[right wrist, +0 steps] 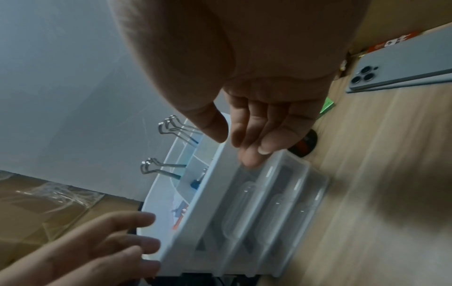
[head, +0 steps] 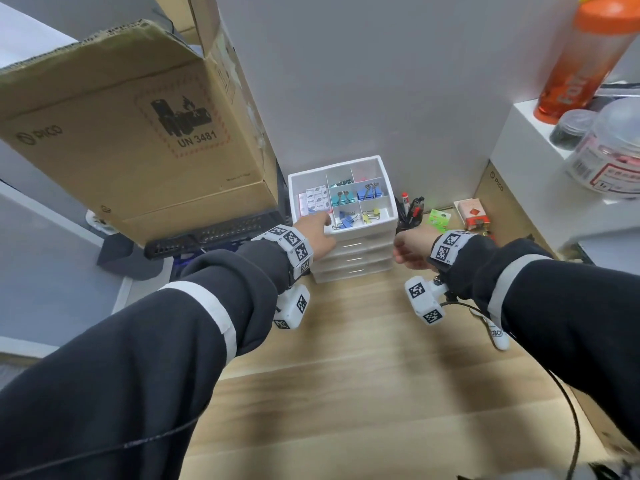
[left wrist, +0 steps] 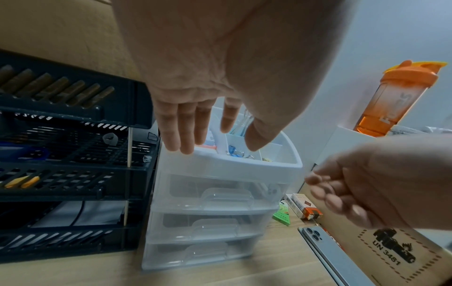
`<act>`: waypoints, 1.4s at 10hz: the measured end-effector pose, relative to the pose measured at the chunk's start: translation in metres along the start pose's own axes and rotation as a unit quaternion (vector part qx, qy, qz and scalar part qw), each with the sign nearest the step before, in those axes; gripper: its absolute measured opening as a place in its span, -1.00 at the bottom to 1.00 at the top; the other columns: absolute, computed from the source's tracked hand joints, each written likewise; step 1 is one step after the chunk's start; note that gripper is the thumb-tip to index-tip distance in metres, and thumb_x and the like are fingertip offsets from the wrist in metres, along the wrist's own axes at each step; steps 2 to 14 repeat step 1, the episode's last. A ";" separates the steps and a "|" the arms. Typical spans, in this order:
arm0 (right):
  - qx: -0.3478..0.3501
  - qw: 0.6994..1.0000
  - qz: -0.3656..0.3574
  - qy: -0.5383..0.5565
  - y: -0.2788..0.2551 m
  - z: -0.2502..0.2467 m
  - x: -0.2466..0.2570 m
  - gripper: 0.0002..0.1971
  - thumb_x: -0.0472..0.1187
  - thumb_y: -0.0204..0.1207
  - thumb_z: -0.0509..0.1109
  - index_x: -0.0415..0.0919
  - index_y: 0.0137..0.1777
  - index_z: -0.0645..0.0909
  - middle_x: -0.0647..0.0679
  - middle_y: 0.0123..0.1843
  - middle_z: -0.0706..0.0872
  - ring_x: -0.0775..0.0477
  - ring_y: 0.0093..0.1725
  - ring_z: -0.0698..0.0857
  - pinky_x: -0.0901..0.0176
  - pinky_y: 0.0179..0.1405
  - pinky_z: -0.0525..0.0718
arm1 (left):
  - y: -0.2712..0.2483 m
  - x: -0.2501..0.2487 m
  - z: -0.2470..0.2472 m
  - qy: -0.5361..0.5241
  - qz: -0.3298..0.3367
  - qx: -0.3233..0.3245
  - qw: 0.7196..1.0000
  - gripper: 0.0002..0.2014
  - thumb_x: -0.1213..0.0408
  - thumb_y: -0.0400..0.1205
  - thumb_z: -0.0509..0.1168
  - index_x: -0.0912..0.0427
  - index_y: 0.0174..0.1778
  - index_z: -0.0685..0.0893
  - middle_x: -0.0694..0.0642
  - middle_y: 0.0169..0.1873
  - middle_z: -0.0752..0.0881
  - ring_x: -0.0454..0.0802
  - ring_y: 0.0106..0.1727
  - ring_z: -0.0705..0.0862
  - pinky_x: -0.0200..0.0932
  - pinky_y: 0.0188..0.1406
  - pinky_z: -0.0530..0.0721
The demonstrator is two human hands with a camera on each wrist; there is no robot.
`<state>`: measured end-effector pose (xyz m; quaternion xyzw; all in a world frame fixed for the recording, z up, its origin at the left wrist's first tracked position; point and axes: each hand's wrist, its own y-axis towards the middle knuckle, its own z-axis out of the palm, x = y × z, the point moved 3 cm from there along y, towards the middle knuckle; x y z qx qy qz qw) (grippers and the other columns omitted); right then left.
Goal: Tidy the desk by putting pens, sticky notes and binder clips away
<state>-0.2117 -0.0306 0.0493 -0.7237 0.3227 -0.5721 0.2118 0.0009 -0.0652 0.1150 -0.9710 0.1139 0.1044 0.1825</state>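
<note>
A: Item one, lower half of the head view: bare wooden desk (head: 346, 375), nothing of the task's lying loose on it that I can find.

B: Item two, the hands?

A: Left hand (head: 317, 233) at centre frame, fingers straight and close together, tips over the front left rim of the organiser (head: 360, 230). It grips nothing. Right hand (head: 412, 247) just right of the unit, fingers loosely curled, palm empty; contact with the wall I cannot tell.

B: Item three, contents?

A: Top tray: sticky notes (head: 313, 200) in the left compartment; binder clips (head: 348, 218) in the right ones, teal, blue and yellow. Pens (head: 410, 211) upright in a dark cup just beside the unit's right side. Three clear drawers (left wrist: 215, 195) beneath, all closed.

B: Step in hand?

A: By my reading, squaring or steadying the unit. Best done with both palms low on the side walls, pressure even; the stack looks light and could tip, spilling clips.

B: Beyond?

A: Grey wall; cardboard box (head: 121, 126) upper left.
</note>
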 end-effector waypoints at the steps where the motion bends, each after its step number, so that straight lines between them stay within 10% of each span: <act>1: 0.004 1.000 0.030 -0.008 0.002 -0.011 -0.046 -0.85 -0.25 0.66 0.26 -0.21 -0.15 0.53 -0.12 -0.37 0.68 0.01 -0.57 0.62 0.30 -0.53 0.50 | -0.004 -0.005 0.004 -0.005 0.013 0.000 1.000 -0.52 0.16 0.68 0.28 0.13 0.54 0.47 0.21 0.36 0.62 0.16 0.26 0.65 -0.17 -0.01 0.48; 14: 0.004 1.000 0.030 -0.008 0.002 -0.011 -0.046 -0.85 -0.25 0.66 0.26 -0.21 -0.15 0.53 -0.12 -0.37 0.68 0.01 -0.57 0.62 0.30 -0.53 0.50 | -0.004 -0.005 0.004 -0.005 0.013 0.000 1.000 -0.52 0.16 0.68 0.28 0.13 0.54 0.47 0.21 0.36 0.62 0.16 0.26 0.65 -0.17 -0.01 0.48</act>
